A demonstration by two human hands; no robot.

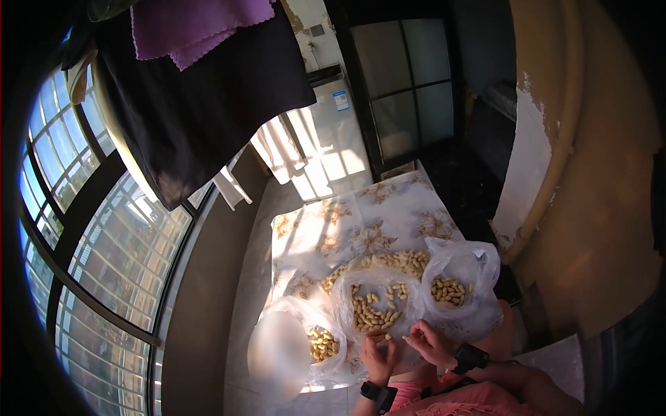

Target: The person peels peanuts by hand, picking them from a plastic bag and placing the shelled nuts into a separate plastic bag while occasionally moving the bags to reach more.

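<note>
While the left hand (378, 356) pinches something indistinct (388, 337), blur (279, 355) partly hides one bag (336, 362).

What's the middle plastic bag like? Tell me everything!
The middle bag is thin, see-through, whitish and crinkly, like soft plastic. It sits on the flowery tablecloth with its wide mouth open upward. Inside are tan pieces that look like peanuts in shells. More lie past its far side. The left hand and right hand are by its near edge.
</note>
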